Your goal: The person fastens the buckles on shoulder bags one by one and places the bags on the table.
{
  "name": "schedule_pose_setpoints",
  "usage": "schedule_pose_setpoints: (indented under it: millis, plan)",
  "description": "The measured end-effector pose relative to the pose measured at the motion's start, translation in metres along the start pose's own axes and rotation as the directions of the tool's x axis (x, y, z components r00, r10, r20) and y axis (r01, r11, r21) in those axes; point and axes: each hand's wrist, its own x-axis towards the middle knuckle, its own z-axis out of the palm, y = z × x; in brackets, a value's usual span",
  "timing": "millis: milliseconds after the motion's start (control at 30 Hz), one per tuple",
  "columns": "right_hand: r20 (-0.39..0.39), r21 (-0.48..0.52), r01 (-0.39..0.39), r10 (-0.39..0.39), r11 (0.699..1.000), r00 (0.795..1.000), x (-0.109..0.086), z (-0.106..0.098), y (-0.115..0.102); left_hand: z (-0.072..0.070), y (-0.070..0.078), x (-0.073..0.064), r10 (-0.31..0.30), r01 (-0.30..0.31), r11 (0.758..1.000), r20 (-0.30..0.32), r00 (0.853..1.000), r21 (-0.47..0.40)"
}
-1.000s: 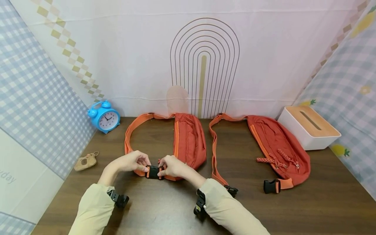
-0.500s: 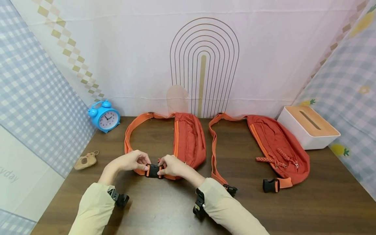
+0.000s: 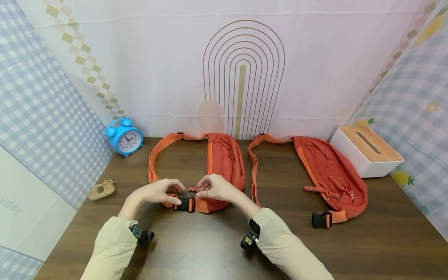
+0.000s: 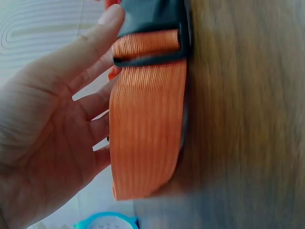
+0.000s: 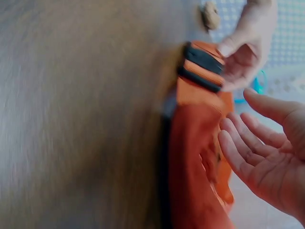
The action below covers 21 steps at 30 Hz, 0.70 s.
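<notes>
A red waist bag (image 3: 229,161) lies at the middle of the table, its orange strap (image 3: 153,157) looping out to the left. The strap's black buckle (image 3: 183,203) is joined at the front, with both halves together. My left hand (image 3: 157,193) is at the buckle's left side. Its thumb touches the buckle edge, while the loosely extended fingers lie behind the orange webbing (image 4: 147,124). My right hand (image 3: 219,188) hovers just right of the buckle, over the bag's lower end. In the right wrist view its fingers (image 5: 252,152) are spread, holding nothing.
A second red waist bag (image 3: 327,175) lies at the right, strap undone, with a black buckle half (image 3: 320,220). A tissue box (image 3: 372,151) stands behind it. At the left are a blue alarm clock (image 3: 126,139) and a small tan pouch-like charm (image 3: 103,189).
My right hand has let go of the buckle and moved up and right, its fingers parting. My left fingers have loosened. The buckle has shifted slightly right.
</notes>
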Motion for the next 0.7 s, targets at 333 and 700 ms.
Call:
schedule_pose_setpoints:
  millis: [333, 700]
  plan:
    - [0.073, 0.039, 0.021, -0.023, 0.999, 0.997, -0.037, -0.052, 0.025, 0.011, 0.041, 0.022, 0.108, -0.095, 0.988, -0.104, 0.989, 0.123]
    - [0.089, 0.099, -0.035, 0.026, 0.994, 0.996, -0.096, -0.101, 0.07, 0.057, 0.104, 0.073, 0.323, -0.269, 0.893, -0.098, 0.941, 0.36]
